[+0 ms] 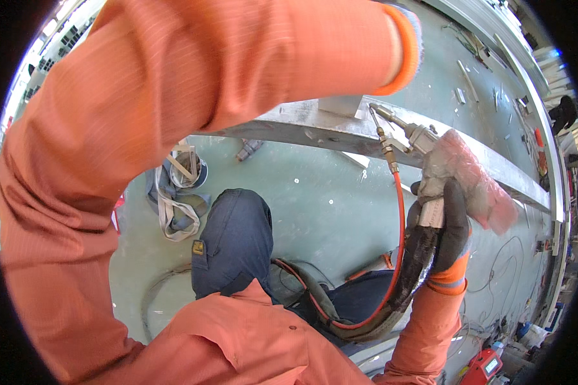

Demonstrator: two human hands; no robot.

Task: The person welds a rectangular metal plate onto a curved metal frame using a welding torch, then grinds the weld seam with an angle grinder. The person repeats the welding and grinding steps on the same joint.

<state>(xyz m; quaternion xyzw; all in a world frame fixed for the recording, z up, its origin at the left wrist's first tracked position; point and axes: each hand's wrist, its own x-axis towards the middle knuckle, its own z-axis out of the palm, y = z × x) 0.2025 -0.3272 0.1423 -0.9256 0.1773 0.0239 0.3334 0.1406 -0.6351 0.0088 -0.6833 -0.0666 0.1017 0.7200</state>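
Note:
My right hand (456,221), in a dark glove with an orange cuff, is wrapped round the handle of a welding torch (422,136). Pink bubble wrap (472,183) covers the torch's upper body. Its narrow metal nose points left, at the edge of a grey metal beam (289,131) by a small upright plate (340,104). A thin orange hose (401,218) runs from a brass fitting near the nose down beside the thick dark cable (420,250). Of my left hand (417,40), only a grey glove edge shows past the orange cuff, above the beam; its fingers are hidden.
A bucket (189,170) with scraps and grey cloth straps (173,212) lies left of my knee (231,237). Cables and offcuts are scattered over the green floor (302,205). Long metal rails (526,83) stand at the right. A red device with a display (485,367) is at lower right.

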